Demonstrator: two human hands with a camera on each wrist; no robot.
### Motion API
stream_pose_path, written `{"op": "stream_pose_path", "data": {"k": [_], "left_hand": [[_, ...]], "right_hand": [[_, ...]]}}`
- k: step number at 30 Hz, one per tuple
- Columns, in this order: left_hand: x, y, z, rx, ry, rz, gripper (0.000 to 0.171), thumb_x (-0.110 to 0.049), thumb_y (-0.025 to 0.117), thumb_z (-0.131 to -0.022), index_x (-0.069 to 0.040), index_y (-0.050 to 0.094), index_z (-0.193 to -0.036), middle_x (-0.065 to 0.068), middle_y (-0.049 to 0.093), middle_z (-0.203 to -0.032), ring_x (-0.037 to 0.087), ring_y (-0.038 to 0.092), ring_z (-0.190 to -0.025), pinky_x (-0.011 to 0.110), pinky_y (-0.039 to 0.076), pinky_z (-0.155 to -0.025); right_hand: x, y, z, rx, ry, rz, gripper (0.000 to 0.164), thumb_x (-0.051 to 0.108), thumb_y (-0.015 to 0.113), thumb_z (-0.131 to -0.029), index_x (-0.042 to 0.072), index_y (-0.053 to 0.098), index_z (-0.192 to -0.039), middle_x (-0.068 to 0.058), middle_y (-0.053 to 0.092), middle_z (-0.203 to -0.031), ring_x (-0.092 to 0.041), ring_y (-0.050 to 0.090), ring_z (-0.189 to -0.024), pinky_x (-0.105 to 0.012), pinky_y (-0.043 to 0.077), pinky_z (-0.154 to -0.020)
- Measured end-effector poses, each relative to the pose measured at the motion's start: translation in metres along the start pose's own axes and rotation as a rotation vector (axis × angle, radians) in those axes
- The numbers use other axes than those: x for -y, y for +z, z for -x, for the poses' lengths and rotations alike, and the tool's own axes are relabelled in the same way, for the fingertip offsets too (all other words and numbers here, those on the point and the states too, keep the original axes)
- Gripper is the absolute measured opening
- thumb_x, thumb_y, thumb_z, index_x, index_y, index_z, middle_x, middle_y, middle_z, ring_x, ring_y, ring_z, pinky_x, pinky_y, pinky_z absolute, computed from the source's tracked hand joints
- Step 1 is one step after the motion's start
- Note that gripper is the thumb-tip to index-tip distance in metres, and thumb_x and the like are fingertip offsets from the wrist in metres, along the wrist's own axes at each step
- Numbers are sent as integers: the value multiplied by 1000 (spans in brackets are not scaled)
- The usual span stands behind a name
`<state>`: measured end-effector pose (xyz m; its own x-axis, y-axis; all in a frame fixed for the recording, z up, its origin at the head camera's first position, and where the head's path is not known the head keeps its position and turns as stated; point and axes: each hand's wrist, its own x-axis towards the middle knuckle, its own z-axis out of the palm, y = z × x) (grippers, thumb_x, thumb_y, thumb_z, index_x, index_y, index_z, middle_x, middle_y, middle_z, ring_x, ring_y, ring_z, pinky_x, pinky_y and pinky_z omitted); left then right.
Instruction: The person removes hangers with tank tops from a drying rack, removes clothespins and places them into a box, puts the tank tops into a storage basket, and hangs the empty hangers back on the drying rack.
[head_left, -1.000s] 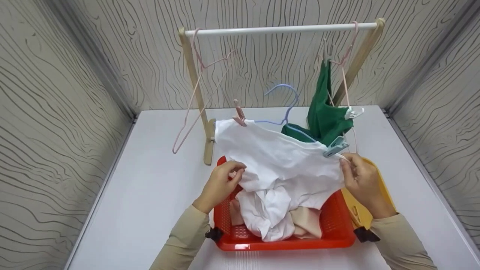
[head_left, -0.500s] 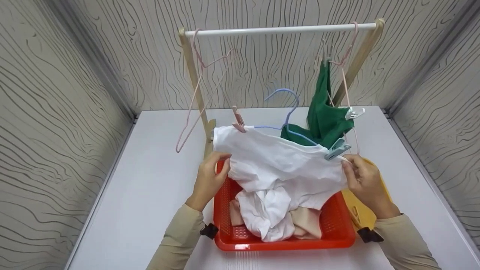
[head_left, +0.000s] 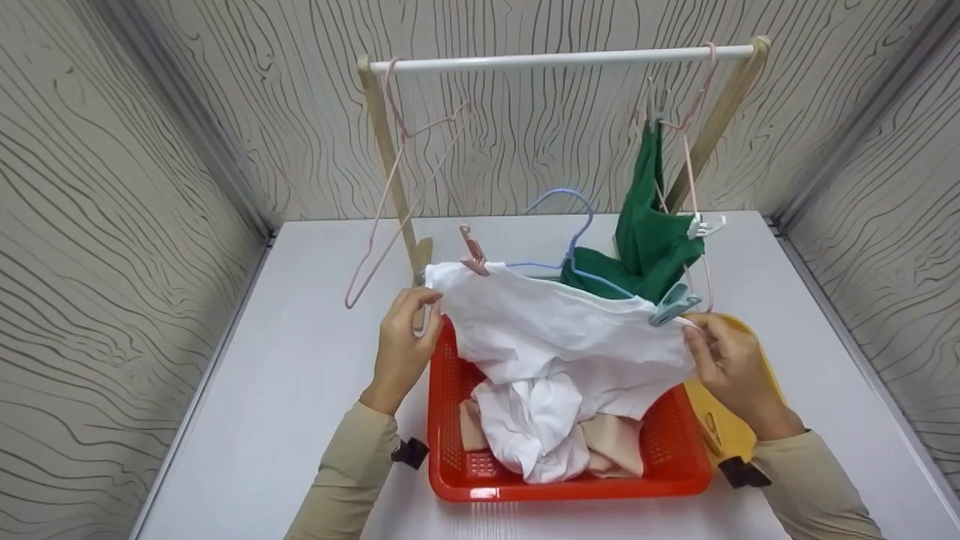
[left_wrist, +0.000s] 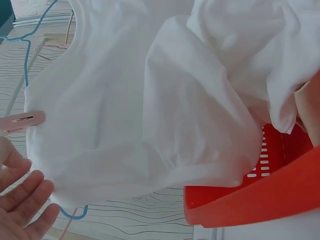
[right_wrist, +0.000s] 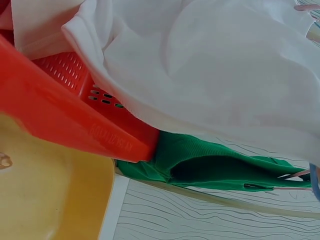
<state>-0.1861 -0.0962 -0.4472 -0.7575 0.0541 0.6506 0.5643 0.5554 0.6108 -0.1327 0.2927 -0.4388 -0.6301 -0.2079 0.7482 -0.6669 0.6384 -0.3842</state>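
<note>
A white shirt [head_left: 562, 319] is stretched between the two hands, above a red basket [head_left: 570, 492] on the desk [head_left: 300, 352]. A blue hanger [head_left: 574, 244] runs inside it, hook rising from the neckline, well below the white rod [head_left: 562, 58]. A pink peg [head_left: 474, 253] and a grey-blue peg [head_left: 675, 304] clip its upper edge.

The right hand [head_left: 731, 367] pinches the shirt's corner just beside the grey-blue peg. The left hand [head_left: 405, 341] is at the opposite edge, below the pink peg, fingers loosely parted, tips at the cloth.

Bunched white cloth [head_left: 536, 435] and beige cloth [head_left: 615, 444] lie in the basket; whether the white is the same shirt cannot be told. A yellow tray [head_left: 716, 394] stands beside the basket. Behind, a green garment [head_left: 641, 214] hangs from one pink hanger [head_left: 691, 176].
</note>
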Motion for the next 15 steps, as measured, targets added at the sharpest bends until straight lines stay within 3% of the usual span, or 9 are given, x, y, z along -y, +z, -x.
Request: {"op": "stream_pose_path", "data": {"k": [4,6,11,15], "left_hand": [[-2,-1,-3,-20,5,-21,19,4,62,-86,0,64,-104,13,64,-103,25,63,-102,37,53,-95],[-3,0,-3,-21,3,-29,20,4,62,-86,0,64,-105,14,63,-108,26,60,-107,38,52,-98],[-5,1,-4,-4,-14,-34,22,3,61,-87,1,63,-109,16,59,-119,28,55,-116,40,48,-103],[-5,2,-2,14,-24,-28,26,2,60,-88,1,61,-114,16,60,-122,29,56,-119,41,46,-106]], "right_hand": [[0,0,1,6,3,-19,26,-16,68,-75,-7,63,-98,-18,71,-88,25,55,-100,-3,47,-76],[0,-1,1,16,3,-21,25,-16,67,-75,-7,63,-98,-16,71,-85,23,58,-96,-3,47,-76],[4,-1,1,48,-1,-18,27,-16,68,-74,-5,63,-98,-12,69,-77,7,67,-81,-4,48,-77],[8,-1,1,66,-17,-24,28,-16,70,-73,-5,63,-97,-8,65,-71,-1,66,-71,-3,48,-75]]}}
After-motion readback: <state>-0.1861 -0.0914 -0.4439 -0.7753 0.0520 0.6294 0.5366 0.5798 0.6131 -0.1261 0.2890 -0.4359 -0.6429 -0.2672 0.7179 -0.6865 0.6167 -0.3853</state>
